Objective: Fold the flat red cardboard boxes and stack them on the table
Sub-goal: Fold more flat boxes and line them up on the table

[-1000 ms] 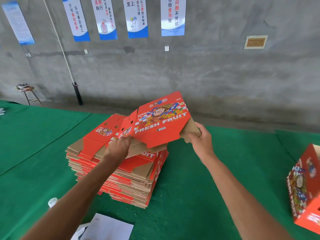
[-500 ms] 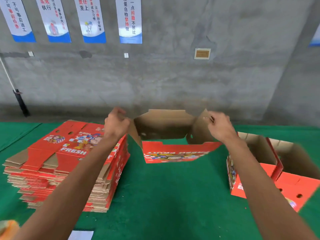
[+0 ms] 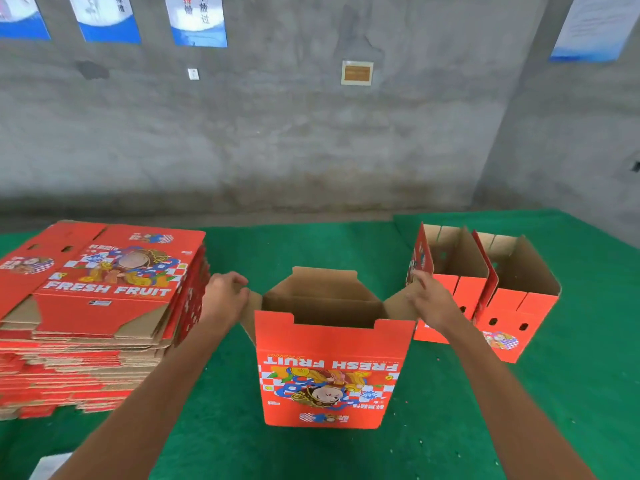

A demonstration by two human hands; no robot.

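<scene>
A red "FRESH FRUIT" box [image 3: 329,372] stands opened into a tube on the green table [image 3: 311,247], its print upside down and its brown flaps up. My left hand [image 3: 225,299] grips the left side flap. My right hand [image 3: 429,301] holds the right side flap, with fingers laid along it. A tall pile of flat red boxes [image 3: 93,306] lies at the left. Two folded boxes [image 3: 485,292] stand side by side at the right, open tops showing brown insides.
A grey concrete wall with blue-and-white posters [image 3: 197,19] rises behind the table. A small plaque [image 3: 356,72] hangs on it. Something white [image 3: 45,465] lies at the near left table edge.
The box came off the flat pile, was opened up and now stands on the table in front of me. The view swung right and the two folded boxes came into sight.
</scene>
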